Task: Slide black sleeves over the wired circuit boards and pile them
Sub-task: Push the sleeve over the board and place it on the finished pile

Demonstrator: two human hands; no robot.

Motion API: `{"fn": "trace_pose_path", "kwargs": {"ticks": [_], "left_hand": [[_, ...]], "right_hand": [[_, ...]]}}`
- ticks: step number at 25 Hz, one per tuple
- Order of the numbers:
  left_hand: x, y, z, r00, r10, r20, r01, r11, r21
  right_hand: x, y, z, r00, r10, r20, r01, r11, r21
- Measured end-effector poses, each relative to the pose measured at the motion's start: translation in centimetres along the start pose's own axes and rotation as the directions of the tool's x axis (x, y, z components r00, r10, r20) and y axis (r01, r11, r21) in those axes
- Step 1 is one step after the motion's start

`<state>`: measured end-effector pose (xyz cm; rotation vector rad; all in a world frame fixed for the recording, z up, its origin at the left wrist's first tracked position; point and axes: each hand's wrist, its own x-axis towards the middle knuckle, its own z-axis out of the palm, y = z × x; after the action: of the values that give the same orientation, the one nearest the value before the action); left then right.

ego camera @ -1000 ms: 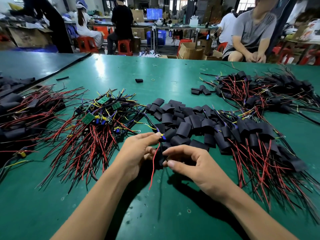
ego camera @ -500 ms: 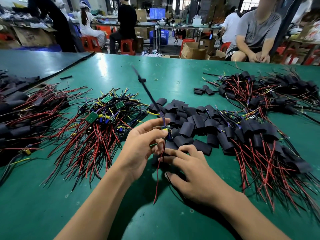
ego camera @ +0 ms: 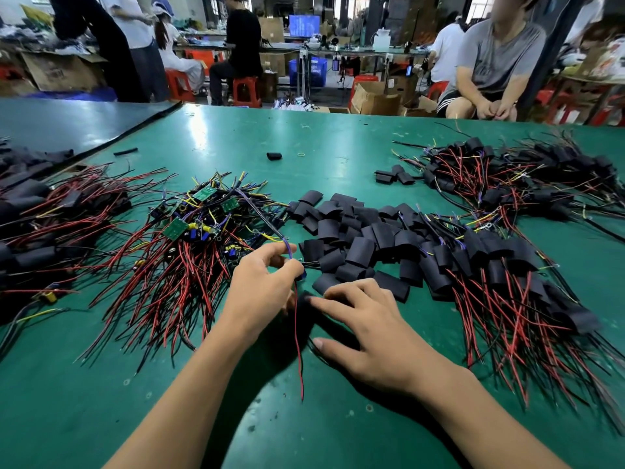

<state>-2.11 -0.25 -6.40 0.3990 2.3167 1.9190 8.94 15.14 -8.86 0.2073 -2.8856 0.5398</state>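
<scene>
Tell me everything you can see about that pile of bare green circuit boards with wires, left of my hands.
The pile of circuit boards lies on the green table, a loose tangle. Small green boards show near its top, with blue and yellow parts among them. Thin red and black wires fan toward the near edge. The left hand is at its right edge, pinching a purple wire that runs back over the pile.

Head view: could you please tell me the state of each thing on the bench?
Left hand: pinches wires of one board.
Right hand: fingers straight, holding nothing.
Empty black sleeves: loose heap, centre.
Bare circuit boards: unsleeved, piled left.
Sleeved boards: piled right.
</scene>
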Motion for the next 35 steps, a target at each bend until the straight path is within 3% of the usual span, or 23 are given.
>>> {"fn": "trace_pose_path", "kwargs": {"ticks": [3, 5, 8, 11, 13, 16, 20, 24, 30, 32, 35], "left_hand": [[-0.2, -0.3, 0.6, 0.995, 0.094, -0.042, -0.078, 0.955, 0.286], [-0.5, -0.4, 1.1, 0.991, 0.127, -0.031, -0.111, 0.943, 0.314], [-0.6, -0.7, 1.8, 0.997, 0.055, 0.052, -0.061, 0.989, 0.137], [-0.4, -0.6, 2.1, 0.991, -0.068, 0.114, 0.085, 0.984, -0.155], [-0.2, -0.3, 1.9, 0.991, -0.091, 0.101, 0.116, 0.953, -0.279], [-0.2, 0.6, 1.1, 0.996, -0.078, 0.052, 0.092, 0.912, -0.399], [-0.6, 2.2, 0.2, 0.980, -0.062, 0.188, 0.168, 0.765, -0.622], [-1.3, 3.0, 0.5, 0.955, -0.028, 0.295, 0.219, 0.738, -0.638], [-0.3, 2.8, -0.3, 0.994, -0.071, 0.080, 0.107, 0.708, -0.698], [0.1, 2.4, -0.6, 0.993, -0.111, 0.026, 0.096, 0.701, -0.707], [0.4, 2.1, -0.7, 0.988, -0.149, -0.049, 0.069, 0.693, -0.718]], "right_hand": [[0.0, -0.1, 0.1, 0.998, 0.034, -0.058, -0.034, 0.999, 0.001], [0.0, 0.1, 0.1, 0.996, 0.048, -0.068, -0.046, 0.998, 0.041], [0.1, 0.2, -0.1, 0.994, 0.111, -0.015, -0.106, 0.976, 0.189], [0.0, 0.3, -0.5, 0.996, 0.078, -0.034, -0.070, 0.982, 0.175], [-0.2, 0.4, -0.9, 0.994, 0.087, -0.059, -0.076, 0.984, 0.164], [-0.6, 1.3, -2.0, 0.975, 0.180, -0.129, -0.137, 0.948, 0.286], [-0.8, 2.6, -3.8, 0.890, 0.389, -0.238, -0.210, 0.814, 0.542], [-0.6, 3.2, -3.9, 0.856, 0.492, -0.160, -0.178, 0.570, 0.802], [-0.1, 4.1, -4.0, 0.781, 0.624, -0.034, -0.077, 0.150, 0.986], [-0.2, 4.3, -4.0, 0.774, 0.632, -0.036, -0.088, 0.163, 0.983], [-0.5, 4.0, -4.1, 0.793, 0.604, -0.080, -0.130, 0.295, 0.947]]}}
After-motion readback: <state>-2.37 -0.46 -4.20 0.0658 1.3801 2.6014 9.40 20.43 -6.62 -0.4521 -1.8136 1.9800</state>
